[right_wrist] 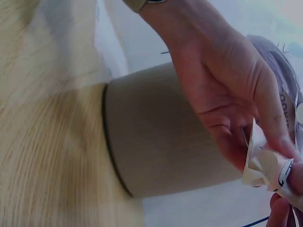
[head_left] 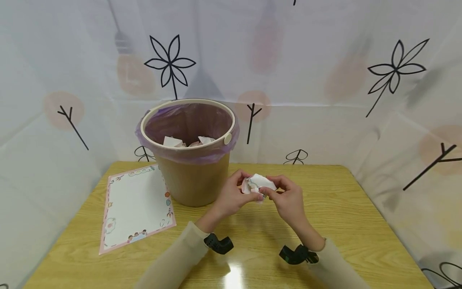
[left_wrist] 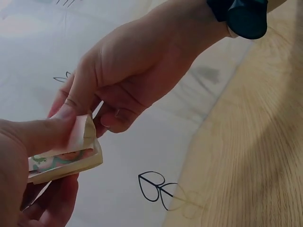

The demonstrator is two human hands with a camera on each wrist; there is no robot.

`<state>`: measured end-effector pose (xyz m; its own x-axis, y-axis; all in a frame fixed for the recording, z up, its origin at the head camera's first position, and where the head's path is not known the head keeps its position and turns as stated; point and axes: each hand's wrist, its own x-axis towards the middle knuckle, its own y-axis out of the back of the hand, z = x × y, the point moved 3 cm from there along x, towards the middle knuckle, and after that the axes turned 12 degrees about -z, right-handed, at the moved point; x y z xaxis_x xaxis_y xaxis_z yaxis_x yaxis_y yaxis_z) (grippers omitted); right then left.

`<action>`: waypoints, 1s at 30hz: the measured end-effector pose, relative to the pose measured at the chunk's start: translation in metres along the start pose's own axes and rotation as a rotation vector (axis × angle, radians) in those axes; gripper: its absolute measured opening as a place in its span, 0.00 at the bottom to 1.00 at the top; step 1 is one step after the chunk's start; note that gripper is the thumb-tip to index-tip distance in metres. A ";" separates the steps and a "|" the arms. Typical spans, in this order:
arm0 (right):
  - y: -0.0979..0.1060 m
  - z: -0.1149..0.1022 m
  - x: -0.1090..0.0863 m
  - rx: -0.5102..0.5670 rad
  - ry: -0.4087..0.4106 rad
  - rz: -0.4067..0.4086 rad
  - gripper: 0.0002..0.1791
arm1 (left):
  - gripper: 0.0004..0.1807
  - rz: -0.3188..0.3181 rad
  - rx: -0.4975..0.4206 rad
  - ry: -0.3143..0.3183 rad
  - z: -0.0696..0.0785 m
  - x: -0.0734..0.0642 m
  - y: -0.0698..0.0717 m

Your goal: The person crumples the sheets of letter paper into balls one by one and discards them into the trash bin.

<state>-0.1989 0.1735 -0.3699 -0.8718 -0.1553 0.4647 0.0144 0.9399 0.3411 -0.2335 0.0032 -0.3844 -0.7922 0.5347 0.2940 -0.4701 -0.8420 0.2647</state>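
Both hands hold a crumpled sheet of paper point(head_left: 262, 181) above the table, in front and to the right of the trash bin. My left hand point(head_left: 232, 194) grips its left side, thumb on the near edge. On the other side my right hand point(head_left: 290, 198) pinches the paper between thumb and fingers. The left wrist view shows the paper point(left_wrist: 71, 163) folded into a small wad, green and pink print on its inner face. Its folds stick out between the fingers in the right wrist view.
A beige trash bin point(head_left: 195, 182) with a purple liner point(head_left: 211, 157) stands at the back left, crumpled papers point(head_left: 173, 141) inside. Left of it a flat sheet with a pink decorated border point(head_left: 138, 204) lies on the wooden table point(head_left: 346, 224). A printed cloth point(head_left: 306, 80) hangs behind.
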 end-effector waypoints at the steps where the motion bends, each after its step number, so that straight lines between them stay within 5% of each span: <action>1: 0.000 -0.005 0.000 0.006 -0.007 -0.001 0.13 | 0.24 0.005 0.005 -0.002 0.000 0.000 0.000; 7: -0.002 -0.023 -0.001 0.071 -0.052 -0.040 0.08 | 0.19 0.046 -0.022 -0.022 -0.002 -0.001 0.001; 14: -0.005 0.013 0.000 0.153 -0.043 -0.135 0.11 | 0.16 0.078 -0.048 -0.016 -0.002 -0.001 0.002; 22: -0.008 0.017 -0.003 0.249 -0.001 -0.214 0.15 | 0.15 0.106 -0.042 -0.074 -0.005 0.000 0.003; 30: -0.008 0.014 -0.003 0.275 -0.008 -0.222 0.17 | 0.15 0.133 -0.006 -0.062 -0.005 -0.002 0.004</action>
<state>-0.2032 0.1709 -0.3851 -0.8423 -0.3641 0.3974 -0.3078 0.9302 0.1998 -0.2360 -0.0020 -0.3889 -0.8221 0.4220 0.3822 -0.3653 -0.9059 0.2144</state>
